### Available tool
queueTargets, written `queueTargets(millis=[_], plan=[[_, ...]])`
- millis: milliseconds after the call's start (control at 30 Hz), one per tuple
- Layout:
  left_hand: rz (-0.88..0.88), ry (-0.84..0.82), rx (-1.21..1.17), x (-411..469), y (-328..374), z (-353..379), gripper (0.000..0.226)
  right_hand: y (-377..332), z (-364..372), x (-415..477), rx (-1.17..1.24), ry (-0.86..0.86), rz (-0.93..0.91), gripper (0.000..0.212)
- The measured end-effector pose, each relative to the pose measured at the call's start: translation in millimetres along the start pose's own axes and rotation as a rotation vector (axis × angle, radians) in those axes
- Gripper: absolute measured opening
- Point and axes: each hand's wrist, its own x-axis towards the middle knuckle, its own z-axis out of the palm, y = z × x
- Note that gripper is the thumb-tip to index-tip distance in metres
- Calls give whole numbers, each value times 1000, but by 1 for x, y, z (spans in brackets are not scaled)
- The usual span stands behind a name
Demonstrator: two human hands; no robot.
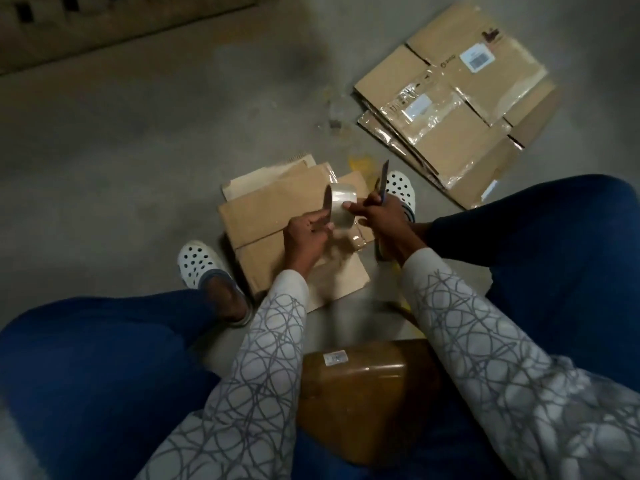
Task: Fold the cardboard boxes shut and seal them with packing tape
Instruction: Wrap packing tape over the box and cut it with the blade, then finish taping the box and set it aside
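Tape roll (341, 206) in left hand (305, 237), blade (383, 181) in right hand (381, 217), over cardboard (270, 211)

We reach both forearms forward and down, converging so that our grips nearly meet in front of us. Pale sleeves with grey scribbled lines cover both arms to the wrists. Our left grip (306, 233) shows its back to us, fingers curled round a dark blade (327, 204) that points away. Our right grip (379, 216) is closed in a fist round a second dark blade (384, 180), tip upward, wrist bent slightly inward. Both grips touch the tape roll (341, 211) between them; which one carries it we cannot tell.
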Motion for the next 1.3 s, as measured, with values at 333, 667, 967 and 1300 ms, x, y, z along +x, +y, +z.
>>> queueTargets(millis=[333, 667, 967, 1300], plan=[[-119, 293, 279, 47, -67, -30, 68, 26, -108, 94, -718, 416, -95, 21], [206, 189, 622, 60, -80, 34, 73, 89, -131, 162, -808, 505, 33, 32], [185, 176, 544, 62, -76, 36, 68, 93, -82, 152, -1086, 390, 323, 107], [119, 234, 463, 49, -82, 21, 63, 83, -107, 159, -1000, 529, 550, 81]])
